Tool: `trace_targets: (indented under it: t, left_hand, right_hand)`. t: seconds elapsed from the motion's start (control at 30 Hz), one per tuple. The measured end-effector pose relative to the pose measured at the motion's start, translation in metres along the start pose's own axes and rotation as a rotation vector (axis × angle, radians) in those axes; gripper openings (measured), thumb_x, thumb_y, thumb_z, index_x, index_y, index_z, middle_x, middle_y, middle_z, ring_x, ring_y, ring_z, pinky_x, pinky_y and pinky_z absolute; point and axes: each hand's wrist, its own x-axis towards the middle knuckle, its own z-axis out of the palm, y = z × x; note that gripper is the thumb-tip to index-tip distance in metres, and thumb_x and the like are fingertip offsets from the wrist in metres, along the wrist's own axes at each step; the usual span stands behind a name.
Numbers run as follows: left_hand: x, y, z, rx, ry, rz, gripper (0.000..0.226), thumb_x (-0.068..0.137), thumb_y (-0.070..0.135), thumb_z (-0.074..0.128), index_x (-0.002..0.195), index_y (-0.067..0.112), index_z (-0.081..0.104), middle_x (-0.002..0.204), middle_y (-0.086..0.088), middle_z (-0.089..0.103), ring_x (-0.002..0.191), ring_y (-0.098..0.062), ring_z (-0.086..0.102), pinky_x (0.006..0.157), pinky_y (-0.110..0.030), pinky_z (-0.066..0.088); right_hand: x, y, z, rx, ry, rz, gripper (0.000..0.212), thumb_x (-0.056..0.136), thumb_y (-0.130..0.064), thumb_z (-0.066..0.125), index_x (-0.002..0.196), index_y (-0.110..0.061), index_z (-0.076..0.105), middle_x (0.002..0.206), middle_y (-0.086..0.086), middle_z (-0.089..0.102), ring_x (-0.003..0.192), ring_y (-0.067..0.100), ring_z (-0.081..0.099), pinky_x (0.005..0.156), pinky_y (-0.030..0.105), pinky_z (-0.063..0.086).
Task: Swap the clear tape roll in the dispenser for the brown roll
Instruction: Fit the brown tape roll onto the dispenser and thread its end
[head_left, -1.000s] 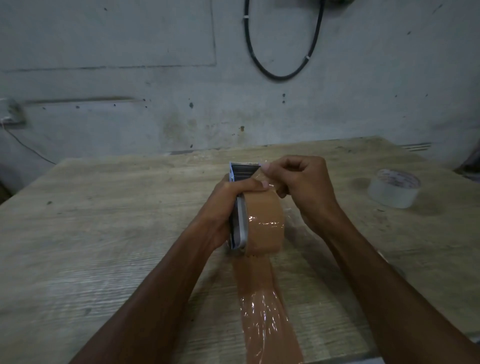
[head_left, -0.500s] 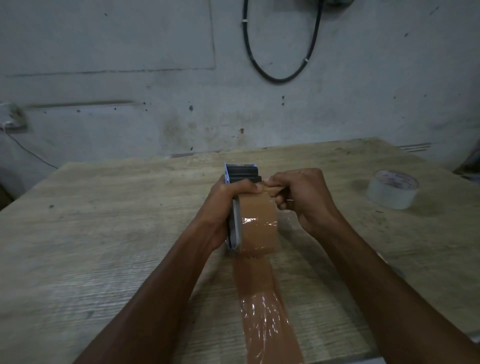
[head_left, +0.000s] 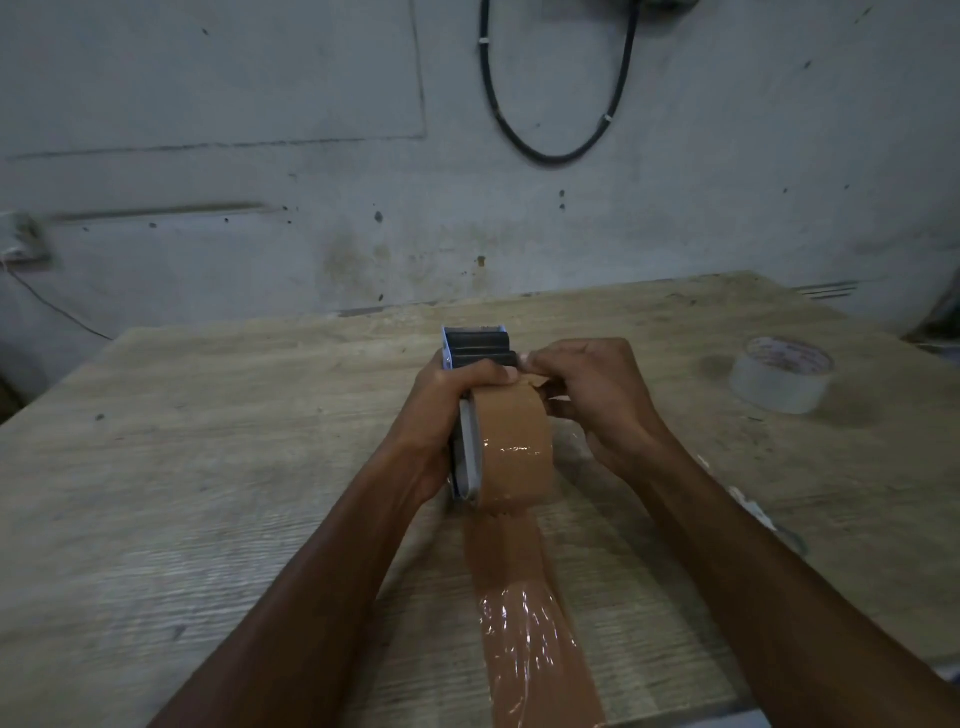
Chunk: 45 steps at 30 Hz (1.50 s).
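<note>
The brown tape roll (head_left: 514, 449) sits in the blue and white dispenser (head_left: 475, 348) at the table's middle. My left hand (head_left: 441, 415) wraps the dispenser's left side, thumb across the top of the roll. My right hand (head_left: 597, 400) pinches the roll's free tape end just behind the dispenser's black front part. A long strip of brown tape (head_left: 524, 608) runs from under the roll toward the near table edge. The clear tape roll (head_left: 782, 382) lies flat on the table at the far right, away from both hands.
The wooden table (head_left: 208, 493) ends at a grey wall behind, where a black cable loop (head_left: 550, 145) hangs. A small white object (head_left: 753, 509) lies partly hidden under my right forearm.
My right hand has drawn the tape end down from above the roll to the dispenser's front part. The dispenser has shifted slightly toward me.
</note>
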Motion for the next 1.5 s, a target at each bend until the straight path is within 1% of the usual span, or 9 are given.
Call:
trace_targets:
  t: [0.13,0.3,0.37,0.57,0.77,0.97,1.2,1.37,1.5]
  left_hand:
    - [-0.001,0.000,0.000,0.002,0.012,0.013,0.058,0.070,0.024,0.076,0.122,0.006,0.061,0.086,-0.006,0.070,0.067,-0.016,0.069,0.056,-0.030,0.056]
    - [-0.003,0.002,0.000,-0.036,-0.014,-0.011,0.051,0.074,0.025,0.080,0.118,0.006,0.065,0.077,-0.005,0.071,0.060,-0.014,0.067,0.053,-0.027,0.055]
    - [-0.003,0.002,-0.002,-0.022,-0.019,-0.029,0.044,0.072,0.021,0.080,0.111,0.009,0.065,0.075,-0.004,0.071,0.059,-0.014,0.067,0.054,-0.028,0.055]
    - [-0.003,0.003,-0.002,-0.012,-0.039,-0.074,0.009,0.089,0.011,0.064,0.098,0.012,0.065,0.065,0.000,0.070,0.054,-0.013,0.065,0.054,-0.027,0.055]
    - [0.000,0.000,-0.003,0.000,-0.059,-0.067,0.015,0.088,0.014,0.065,0.103,0.012,0.064,0.070,-0.001,0.070,0.059,-0.014,0.066,0.058,-0.029,0.055]
    - [0.002,-0.002,-0.004,0.018,-0.021,-0.024,0.035,0.069,0.025,0.074,0.103,0.017,0.066,0.076,-0.003,0.070,0.067,-0.017,0.066,0.068,-0.035,0.055]
    - [0.002,-0.004,-0.006,0.031,-0.031,-0.058,0.036,0.069,0.027,0.076,0.102,0.015,0.069,0.080,-0.006,0.069,0.070,-0.021,0.066,0.075,-0.040,0.054]
    - [0.005,-0.007,-0.011,0.053,-0.013,-0.014,0.033,0.070,0.025,0.077,0.102,0.019,0.070,0.084,-0.006,0.072,0.080,-0.024,0.067,0.083,-0.046,0.055]
    - [0.006,-0.009,-0.010,0.049,-0.024,-0.010,0.033,0.070,0.024,0.076,0.102,0.019,0.070,0.083,-0.005,0.073,0.074,-0.021,0.068,0.075,-0.039,0.056]
  right_hand:
    - [-0.001,-0.002,0.000,-0.009,0.017,-0.096,0.013,0.085,-0.020,0.073,0.077,-0.010,0.077,0.075,0.005,0.075,0.071,0.021,0.072,0.065,0.031,0.061]
    - [-0.003,-0.003,0.001,-0.066,0.007,-0.172,0.012,0.086,-0.022,0.073,0.080,-0.011,0.077,0.077,0.003,0.076,0.072,0.017,0.073,0.065,0.033,0.062]
    - [-0.003,-0.002,0.002,-0.096,0.009,-0.200,0.011,0.087,-0.021,0.072,0.081,-0.013,0.077,0.078,0.002,0.075,0.073,0.016,0.072,0.065,0.031,0.062]
    - [0.000,-0.003,-0.003,-0.175,-0.010,-0.294,0.011,0.088,-0.022,0.071,0.086,-0.013,0.077,0.075,0.001,0.075,0.065,0.012,0.069,0.058,0.021,0.055]
    - [0.002,-0.004,-0.006,-0.249,0.000,-0.395,0.010,0.088,-0.022,0.071,0.088,-0.015,0.078,0.073,0.000,0.074,0.060,0.011,0.066,0.055,0.021,0.053]
    - [0.001,-0.006,-0.005,-0.310,0.025,-0.538,0.006,0.088,-0.026,0.068,0.089,-0.026,0.074,0.076,-0.014,0.071,0.065,0.002,0.065,0.058,0.017,0.053]
    - [0.007,-0.008,-0.005,-0.334,-0.004,-0.607,0.014,0.087,-0.027,0.068,0.094,-0.017,0.077,0.080,-0.007,0.074,0.067,0.007,0.068,0.059,0.026,0.056]
    - [0.008,-0.007,-0.001,-0.391,0.039,-0.663,0.012,0.087,-0.017,0.072,0.096,-0.012,0.077,0.079,-0.009,0.071,0.064,-0.002,0.065,0.061,0.015,0.053]
    - [0.007,-0.009,0.006,-0.445,0.099,-0.663,0.008,0.084,-0.009,0.073,0.091,-0.010,0.078,0.076,-0.009,0.069,0.065,-0.008,0.063,0.066,0.008,0.051]
